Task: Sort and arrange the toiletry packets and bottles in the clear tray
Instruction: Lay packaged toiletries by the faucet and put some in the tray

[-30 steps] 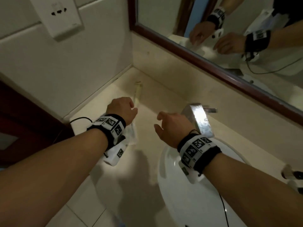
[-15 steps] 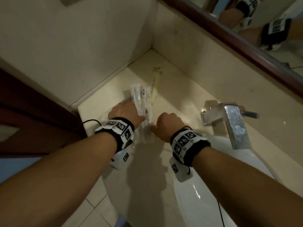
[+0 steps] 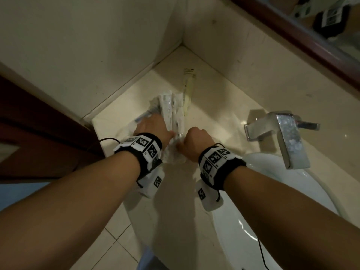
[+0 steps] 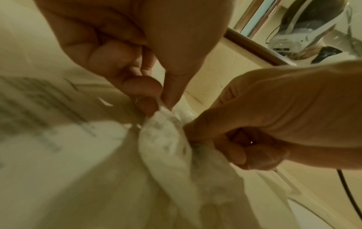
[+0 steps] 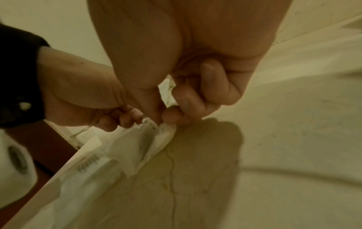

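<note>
Countertop corner: our left hand and right hand have closed in, now pinching the packets, sorting begun.

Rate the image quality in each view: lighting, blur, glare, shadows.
Head view: dim and yellowish, yet sharp; glare on the faucet; arm shadows fall on the counter. Left wrist view: the left hand and right hand are fairly clear, while the packets smear into blur. Right wrist view: soft and murky, with a dark hand shadow on the counter.
</note>
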Demonstrator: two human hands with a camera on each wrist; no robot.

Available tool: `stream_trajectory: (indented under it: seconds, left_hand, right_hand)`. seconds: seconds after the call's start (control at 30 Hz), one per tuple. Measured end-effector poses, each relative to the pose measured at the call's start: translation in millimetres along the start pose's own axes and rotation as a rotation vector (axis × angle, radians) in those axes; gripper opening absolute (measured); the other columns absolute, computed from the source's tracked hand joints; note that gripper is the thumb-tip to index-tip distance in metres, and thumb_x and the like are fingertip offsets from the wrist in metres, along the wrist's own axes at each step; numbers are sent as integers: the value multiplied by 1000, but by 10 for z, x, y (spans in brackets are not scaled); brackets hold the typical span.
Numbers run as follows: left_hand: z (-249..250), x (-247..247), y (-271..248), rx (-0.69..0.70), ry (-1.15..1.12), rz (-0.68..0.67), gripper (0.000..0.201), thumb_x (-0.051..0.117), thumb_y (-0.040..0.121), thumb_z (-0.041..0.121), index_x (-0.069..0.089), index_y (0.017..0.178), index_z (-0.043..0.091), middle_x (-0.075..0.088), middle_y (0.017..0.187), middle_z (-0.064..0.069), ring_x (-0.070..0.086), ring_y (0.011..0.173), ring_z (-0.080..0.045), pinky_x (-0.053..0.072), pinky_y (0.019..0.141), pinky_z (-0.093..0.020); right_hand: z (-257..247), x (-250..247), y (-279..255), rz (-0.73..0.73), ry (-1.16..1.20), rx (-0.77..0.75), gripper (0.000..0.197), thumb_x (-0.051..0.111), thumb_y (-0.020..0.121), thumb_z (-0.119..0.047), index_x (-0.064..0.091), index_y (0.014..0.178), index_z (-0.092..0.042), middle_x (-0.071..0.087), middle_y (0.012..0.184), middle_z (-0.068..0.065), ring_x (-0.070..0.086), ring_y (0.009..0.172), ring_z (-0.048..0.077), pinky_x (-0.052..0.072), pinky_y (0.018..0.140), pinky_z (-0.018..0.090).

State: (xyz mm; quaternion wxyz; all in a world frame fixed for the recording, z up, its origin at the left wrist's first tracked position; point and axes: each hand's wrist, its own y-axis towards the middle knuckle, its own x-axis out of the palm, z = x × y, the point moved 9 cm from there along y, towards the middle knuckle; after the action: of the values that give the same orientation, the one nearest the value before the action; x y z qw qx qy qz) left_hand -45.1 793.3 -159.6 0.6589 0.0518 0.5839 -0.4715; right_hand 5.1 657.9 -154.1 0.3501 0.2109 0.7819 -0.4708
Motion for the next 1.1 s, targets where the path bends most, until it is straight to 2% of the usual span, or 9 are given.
stream_trajectory:
  seconds: [0.07, 0.13, 0.23, 0.33, 0.47, 0.67, 0.8, 0.93, 1.1]
  left_hand:
    - [-6, 13, -34, -3, -21, -8, 35, 72, 82, 45, 64, 96, 14, 65, 93, -6, 60, 82, -26, 46, 67, -32]
    - [-4, 17, -86, 5, -21, -2, 31, 70, 83, 44, 61, 91, 15, 65, 94, -8, 62, 86, -28, 46, 68, -32]
    - [7, 15, -153, 26, -14, 9, 28, 67, 85, 42, 60, 88, 15, 66, 95, -9, 65, 92, -32, 47, 69, -32]
    - [7, 13, -172, 15, -30, 4, 36, 66, 82, 47, 66, 93, 13, 69, 92, -8, 66, 85, -29, 48, 65, -31]
    - [200, -51, -307, 50, -71, 24, 41, 65, 82, 51, 69, 94, 12, 70, 91, -9, 66, 85, -29, 47, 65, -30]
    - [723, -74, -740, 134, -148, 54, 47, 66, 74, 53, 67, 81, 7, 69, 81, -14, 65, 77, -33, 46, 61, -29]
    - [1137, -52, -1183, 215, -183, 58, 37, 70, 79, 44, 65, 63, 11, 63, 66, -10, 65, 72, -32, 47, 61, -28]
    - [1581, 4, -1651, 298, -165, 58, 35, 71, 78, 45, 68, 68, 12, 68, 72, -9, 66, 72, -30, 52, 64, -30]
    - [2166, 159, -2235, 404, -133, 68, 30, 72, 76, 45, 71, 78, 15, 70, 78, -6, 67, 75, -28, 57, 68, -33]
  right_hand:
    - [-26, 19, -25, -11, -16, -24, 34, 56, 92, -39, 47, 76, -11, 55, 75, 7, 57, 69, 27, 43, 57, 31]
    - [-28, 34, -65, -16, -37, -45, 32, 56, 92, -35, 45, 73, -11, 52, 74, 8, 54, 68, 28, 40, 55, 30]
    - [25, 23, -151, 10, -63, -56, 37, 56, 91, -32, 38, 65, -13, 47, 67, 7, 45, 56, 23, 30, 47, 26]
    - [99, -27, -272, 46, -66, -59, 39, 57, 90, -31, 37, 61, -13, 44, 62, 6, 41, 51, 21, 26, 45, 25]
    - [220, -172, -476, 112, -69, -91, 39, 53, 88, -32, 34, 59, -12, 41, 61, 7, 44, 55, 27, 25, 47, 27]
    - [584, -486, -1001, 260, -41, -94, 37, 51, 86, -27, 35, 59, -9, 38, 57, 7, 39, 51, 26, 21, 45, 27]
    - [923, -652, -1458, 341, 3, -90, 28, 55, 87, -28, 49, 69, -8, 44, 62, 5, 46, 61, 27, 32, 56, 28]
    - [1288, -786, -1908, 415, 34, -59, 27, 56, 87, -31, 51, 68, -11, 48, 64, 5, 46, 60, 26, 32, 55, 26]
    - [1838, -845, -2441, 485, 50, 10, 38, 50, 89, -40, 41, 61, -16, 44, 60, 4, 45, 57, 27, 32, 57, 29]
